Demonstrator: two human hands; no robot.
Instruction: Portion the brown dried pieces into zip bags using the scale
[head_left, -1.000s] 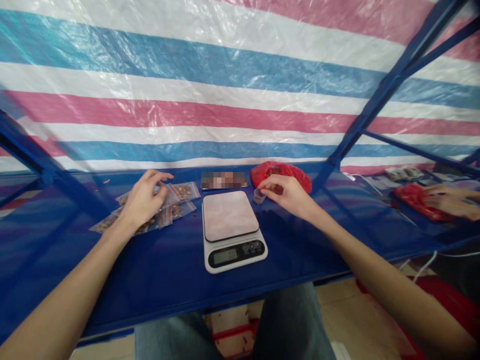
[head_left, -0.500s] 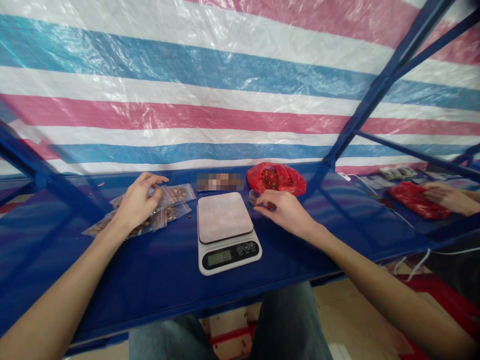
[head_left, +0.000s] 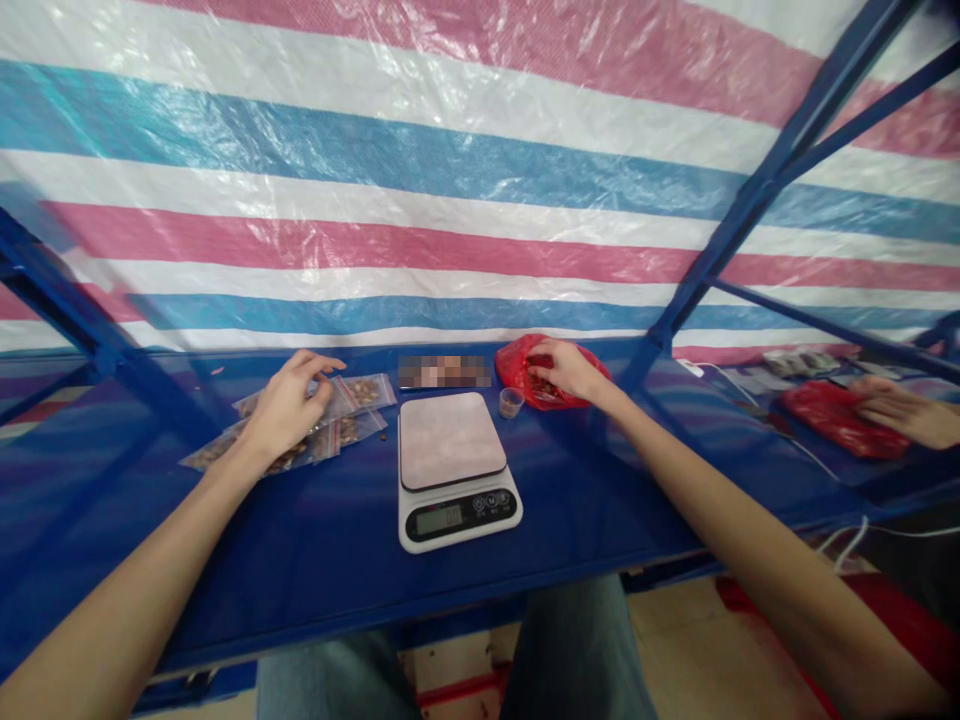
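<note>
My left hand (head_left: 296, 405) rests over a pile of clear zip bags (head_left: 349, 430) filled with small brown pieces, its fingers bent and apart, holding nothing visible. My right hand (head_left: 568, 370) reaches into an open red plastic bag (head_left: 517, 358) of small reddish-brown pieces. Its thumb and fingers look apart over the pieces, with the tips partly hidden among them. Just left of the red bag stands a small clear cup (head_left: 511, 403) with a little brown matter in it. Between my hands sits a white kitchen scale (head_left: 454, 440), its plate bare and its display reading about 0.0.
A flat, blurred-out item (head_left: 445, 372) lies behind the scale. One loose brown piece (head_left: 383, 436) is beside the zip bags. Blue frame posts (head_left: 720, 220) rise at both sides before a striped sheet. At right, another person's hand (head_left: 904, 412) touches a red bag (head_left: 840, 415).
My right hand has moved from the small cup, back and right, into the red bag. The cup now stands uncovered. My left hand stays over the zip bags.
</note>
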